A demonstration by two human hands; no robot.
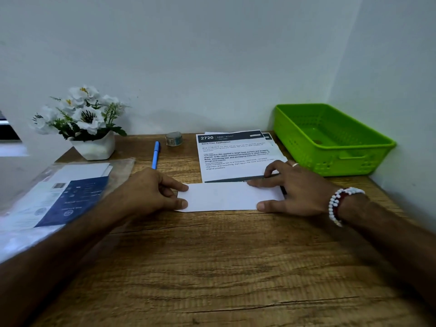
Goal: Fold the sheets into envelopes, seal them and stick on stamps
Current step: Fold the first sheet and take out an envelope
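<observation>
A white folded sheet (pixel 224 197) lies flat on the wooden desk (pixel 212 267) in the middle. My left hand (pixel 153 190) pinches its left end between forefinger and thumb. My right hand (pixel 292 187) holds its right end, forefinger stretched along the top edge and thumb on the near edge. Just behind the fold lies a stack of printed sheets (pixel 236 154) with a dark header. A small roll of tape (pixel 174 139) stands at the back of the desk.
A blue pen (pixel 155 155) lies behind my left hand. A pot of white flowers (pixel 82 123) stands at the back left. A clear plastic packet with white envelopes and a blue card (pixel 68 197) lies on the left. A green basket (pixel 330 138) fills the back right corner.
</observation>
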